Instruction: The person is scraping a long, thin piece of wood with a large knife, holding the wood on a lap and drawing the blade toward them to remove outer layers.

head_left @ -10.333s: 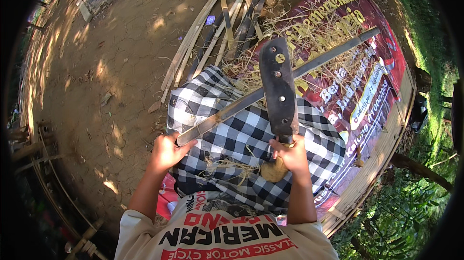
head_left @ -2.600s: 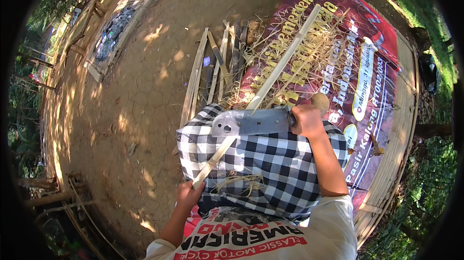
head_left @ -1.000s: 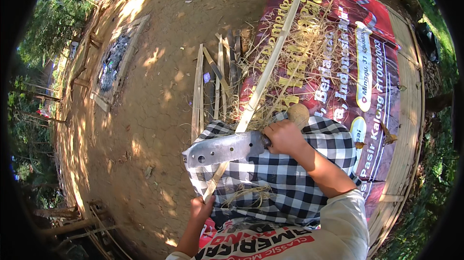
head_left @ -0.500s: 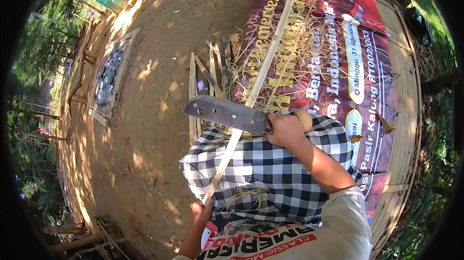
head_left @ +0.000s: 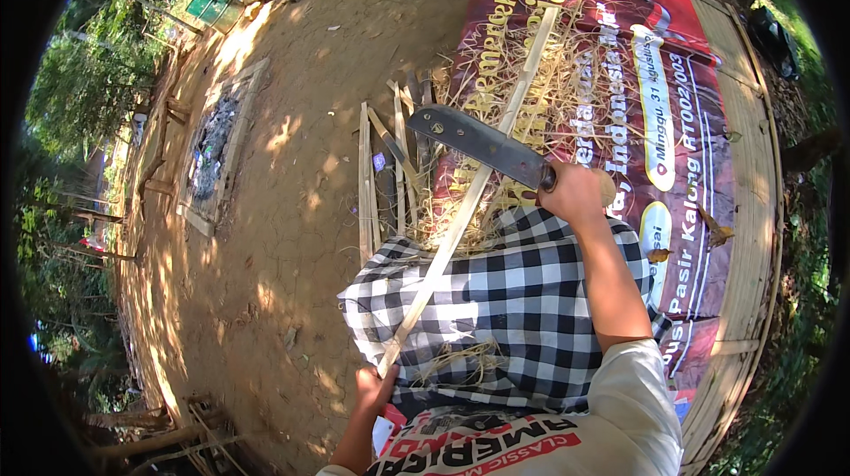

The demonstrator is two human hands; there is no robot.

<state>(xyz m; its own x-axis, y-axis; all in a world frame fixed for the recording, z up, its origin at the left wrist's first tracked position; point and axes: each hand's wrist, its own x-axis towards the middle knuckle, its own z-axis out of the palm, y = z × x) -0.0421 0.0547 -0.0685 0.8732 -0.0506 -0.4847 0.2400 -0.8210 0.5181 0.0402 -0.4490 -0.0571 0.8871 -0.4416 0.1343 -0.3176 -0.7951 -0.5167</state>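
My right hand (head_left: 574,194) is wrapped round the wooden handle of a machete (head_left: 482,143). Its broad dark blade, with holes near the tip, lies across a long pale bamboo strip (head_left: 452,232) a little beyond my lap. My left hand (head_left: 375,385) grips the near end of that strip, low by my left side. From there the strip slants up and away over a black-and-white checked cloth (head_left: 522,299) on my lap. Its far end reaches over a dark red printed banner (head_left: 682,237). Thin curled shavings (head_left: 567,77) are heaped on the banner, and a few lie on the cloth.
Several split bamboo pieces (head_left: 365,175) stand or lean left of the banner. The banner covers a bamboo platform (head_left: 753,237). On the earth ground (head_left: 283,237) to the left is a framed ash pit (head_left: 217,144); a green drum (head_left: 212,7) sits at far left.
My right hand has moved the machete forward and slightly right, farther along the bamboo strip. My left hand keeps its hold on the near end.
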